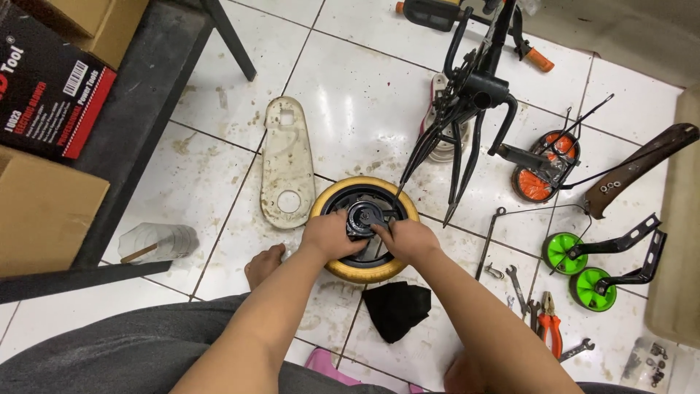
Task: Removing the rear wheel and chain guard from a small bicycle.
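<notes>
Gripping: your left hand (332,235) clasps the black hub of the small yellow-tyred wheel (364,271).
Right hand (410,239): closed on a dark wrench (370,217) at the hub.
Wheel: flat on the white tiled floor (350,109), beside the white chain guard (286,164).
Near: orange-handled pliers (548,330).

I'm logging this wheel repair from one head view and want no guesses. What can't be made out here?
- Head view: the hub of the yellow-tyred wheel is mostly covered by the left hand and right hand; what the fingers grip is unclear.
- The bike frame is cut off by the top edge.
- The small parts in the clear bag, bottom right, are too small to identify.
</notes>
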